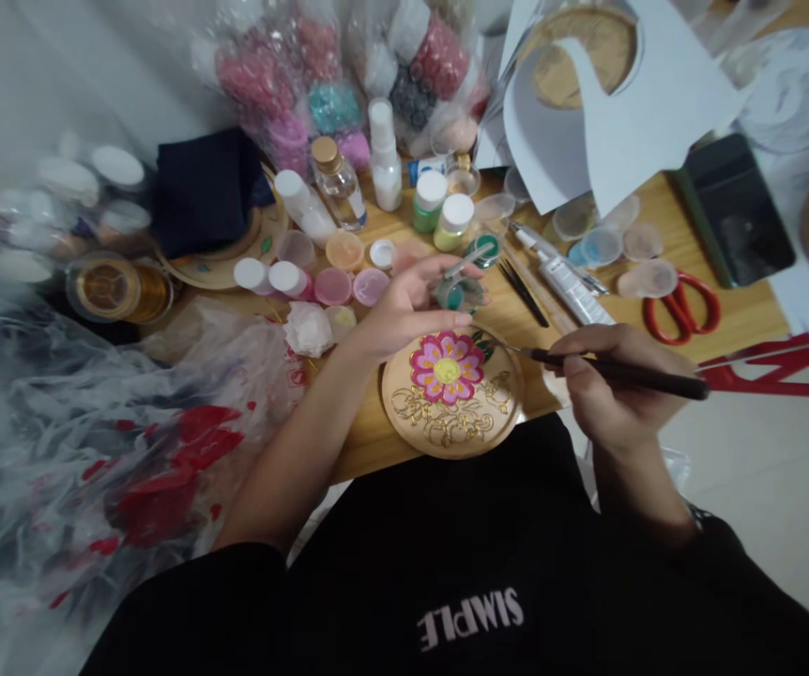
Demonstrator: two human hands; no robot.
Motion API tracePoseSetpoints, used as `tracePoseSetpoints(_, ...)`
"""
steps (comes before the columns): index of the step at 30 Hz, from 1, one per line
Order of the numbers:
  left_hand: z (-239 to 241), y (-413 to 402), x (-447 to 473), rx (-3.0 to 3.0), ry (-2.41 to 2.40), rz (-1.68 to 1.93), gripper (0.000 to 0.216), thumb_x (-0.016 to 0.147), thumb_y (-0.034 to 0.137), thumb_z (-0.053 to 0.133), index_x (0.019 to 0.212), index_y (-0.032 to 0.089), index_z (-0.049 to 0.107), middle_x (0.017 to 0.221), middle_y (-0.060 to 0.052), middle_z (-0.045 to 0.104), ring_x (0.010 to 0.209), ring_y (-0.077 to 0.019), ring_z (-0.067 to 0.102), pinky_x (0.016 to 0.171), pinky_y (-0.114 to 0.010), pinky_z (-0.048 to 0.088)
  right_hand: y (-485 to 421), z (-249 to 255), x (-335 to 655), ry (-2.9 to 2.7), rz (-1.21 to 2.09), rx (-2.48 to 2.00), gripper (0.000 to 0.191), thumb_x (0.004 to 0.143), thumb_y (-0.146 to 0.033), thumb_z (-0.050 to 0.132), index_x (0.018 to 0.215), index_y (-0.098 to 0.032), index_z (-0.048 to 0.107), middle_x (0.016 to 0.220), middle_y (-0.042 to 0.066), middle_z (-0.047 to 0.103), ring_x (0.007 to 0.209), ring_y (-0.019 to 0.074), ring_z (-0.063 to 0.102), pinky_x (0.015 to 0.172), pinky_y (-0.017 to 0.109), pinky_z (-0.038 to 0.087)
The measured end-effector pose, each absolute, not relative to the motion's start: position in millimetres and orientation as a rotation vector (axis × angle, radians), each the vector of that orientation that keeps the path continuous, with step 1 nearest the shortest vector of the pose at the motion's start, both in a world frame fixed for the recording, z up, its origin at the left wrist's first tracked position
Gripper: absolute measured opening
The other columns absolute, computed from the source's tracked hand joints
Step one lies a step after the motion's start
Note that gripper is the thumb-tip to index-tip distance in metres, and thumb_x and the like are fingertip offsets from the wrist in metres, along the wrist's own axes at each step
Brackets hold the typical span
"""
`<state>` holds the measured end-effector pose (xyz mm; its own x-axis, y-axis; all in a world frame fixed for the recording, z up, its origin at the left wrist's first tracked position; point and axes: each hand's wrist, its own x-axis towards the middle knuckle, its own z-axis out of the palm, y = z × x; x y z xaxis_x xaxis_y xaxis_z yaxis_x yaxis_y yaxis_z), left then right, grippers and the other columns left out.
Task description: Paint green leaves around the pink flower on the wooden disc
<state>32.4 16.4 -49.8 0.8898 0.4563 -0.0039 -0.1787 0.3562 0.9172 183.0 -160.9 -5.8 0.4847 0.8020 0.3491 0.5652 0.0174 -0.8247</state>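
So, a round wooden disc [497, 424] is laid flat at the near edge of the table [371, 439], right in front of the black shirt [447, 545]. A pink and yellow flower [447, 366] is painted on its upper half, with gold swirls underneath.

A small green pot [459, 294] is gripped in the left hand [404, 310]. It's pinched between thumb and fingertips just above the disc's far edge, with the lid flipped up.

A thin dark brush [662, 382] is held pen-style in the right hand [612, 387], fingers closed round the handle. The tip is pointed left at the disc's upper right rim, by a dab of green next to the flower. Whether the bristles are actually touching can't be told, it's too blurry there.

Around it all is a fair bit of clutter. A white tube [573, 289] is lying just right of the pot, and red scissors [682, 308] are further right. Two white-capped bottles [431, 200] are stood behind the pot, and a row of little pink tubs [334, 286] is set left of the hand. A dark phone [735, 211] is parked at the far right.
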Motion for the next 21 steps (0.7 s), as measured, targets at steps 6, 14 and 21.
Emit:
tracePoseSetpoints(6,-51,16,32,1.136,0.302,0.420,0.044,0.067,0.028,0.085,0.105,0.023,0.063,0.106,-0.003,0.073,0.106,-0.0234,0.070,0.097,-0.040,0.055,-160,-11,181,-0.984,0.152,-1.564,0.008,0.079,-0.032,0.068,0.073,-0.026,0.070,0.063,-0.002,0.067,0.049,0.0140,0.059,0.044,0.030,0.045)
tracePoseSetpoints(14,-53,15,32,1.177,0.303,0.451,0.056,0.061,0.024,0.090,0.109,0.024,0.060,0.110,-0.003,0.067,0.102,-0.0186,0.069,0.090,-0.033,0.055,-137,-11,186,-0.793,0.322,-1.307,0.010,0.079,-0.033,0.070,0.076,-0.024,0.068,0.062,-0.003,0.062,0.048,0.0132,0.058,0.042,0.028,0.046)
tracePoseSetpoints(21,-51,15,31,1.214,0.386,0.378,0.052,0.060,0.026,0.090,0.102,0.019,0.060,0.105,-0.004,0.067,0.100,-0.0170,0.066,0.088,-0.030,0.054,-140,-21,185,-0.969,0.483,-1.458,0.007,0.083,-0.028,0.068,0.088,-0.023,0.068,0.075,-0.002,0.070,0.062,0.0132,0.067,0.056,0.027,0.055)
